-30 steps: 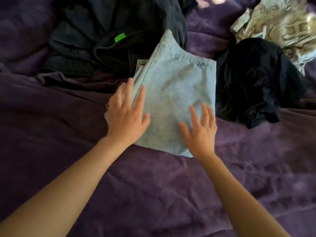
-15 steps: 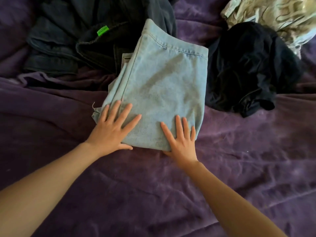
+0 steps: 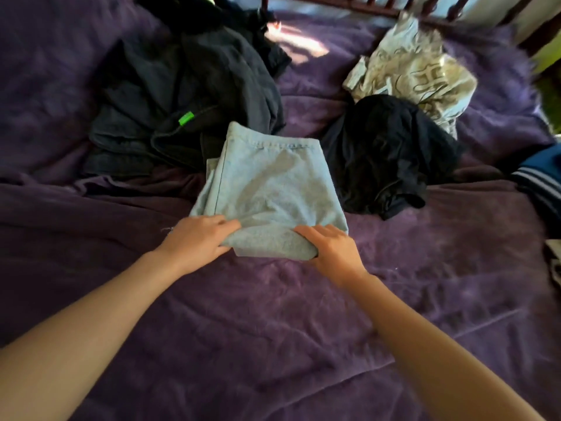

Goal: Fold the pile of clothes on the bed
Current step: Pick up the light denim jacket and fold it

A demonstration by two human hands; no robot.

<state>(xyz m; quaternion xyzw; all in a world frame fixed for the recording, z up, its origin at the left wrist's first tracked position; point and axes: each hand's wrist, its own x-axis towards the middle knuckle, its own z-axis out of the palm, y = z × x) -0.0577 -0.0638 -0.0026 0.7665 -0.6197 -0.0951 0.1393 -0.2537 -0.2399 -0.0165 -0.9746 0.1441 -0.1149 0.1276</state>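
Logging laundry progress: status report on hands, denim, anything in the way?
Left hand, right hand grip near edge of light blue denim. Black garment close on its right, dark pile behind.

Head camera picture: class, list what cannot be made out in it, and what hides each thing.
All head view.
1. How far the left hand and right hand reach under the jeans: the fold hides it.
2. Separate garments in the dark pile: shadow merges them.
3. Striped garment: cut off by the right edge.
4. Patterned cloth's print: blurred.

Both hands, left hand [image 3: 197, 241] and right hand [image 3: 331, 249], grip the folded light-blue jeans [image 3: 270, 183] on the purple bedspread [image 3: 273, 329]
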